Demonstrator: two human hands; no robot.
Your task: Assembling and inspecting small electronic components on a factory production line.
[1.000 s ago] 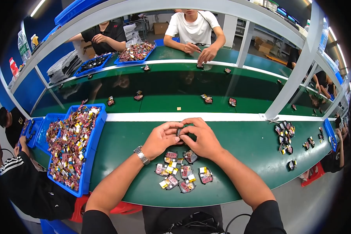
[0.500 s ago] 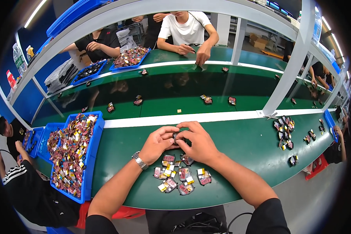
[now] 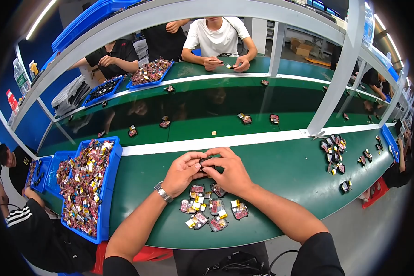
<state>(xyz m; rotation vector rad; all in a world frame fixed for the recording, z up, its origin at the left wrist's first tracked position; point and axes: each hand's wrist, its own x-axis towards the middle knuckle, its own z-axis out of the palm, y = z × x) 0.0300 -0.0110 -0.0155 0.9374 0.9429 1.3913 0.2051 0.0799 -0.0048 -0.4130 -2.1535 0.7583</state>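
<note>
Between both hands, over the green worktop, I hold a small black plastic housing; the fingers cover most of it. My left hand, with a metal watch on its wrist, grips it from the left with thumb and fingers. My right hand pinches it from the right, thumb on the near side. Just below the hands lies a cluster of small clear-and-black housings with red circuit boards and white-and-yellow pouch parts. One such housing lies at the cluster's right.
A blue bin heaped with small boards stands at my left. Another pile of black housings lies to the right. Beyond a white rail runs a green conveyor with scattered units. A grey post rises ahead right. Co-workers sit around.
My hands stay together, and more of the black housing shows between them. Units on the conveyor have shifted slightly right. The co-worker opposite has drawn both hands back toward the body.
</note>
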